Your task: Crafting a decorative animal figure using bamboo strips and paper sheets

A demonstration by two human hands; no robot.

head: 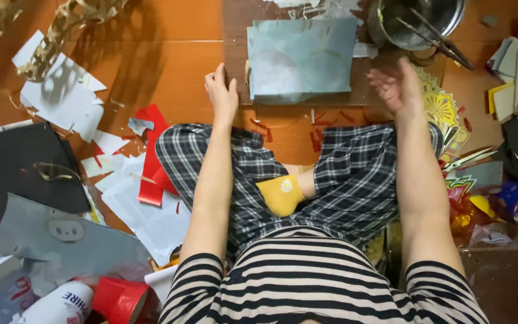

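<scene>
left hand [222, 96]: rested loosely curled, empty, beside grey sheet's [300, 59] left edge | right hand [395, 89]: raised, spread, empty (blurred) | sheet: laid flat on dark board [235, 36], within reach, ahead of crossed legs

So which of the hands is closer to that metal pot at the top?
Right. The right hand hovers just below the metal pot; the left hand is far off, past the grey-blue sheet.

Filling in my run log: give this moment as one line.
left hand: open, at grey sheet's left edge | right hand: open, blurred, beside it | sheet on brown board | seated cross-legged
</scene>
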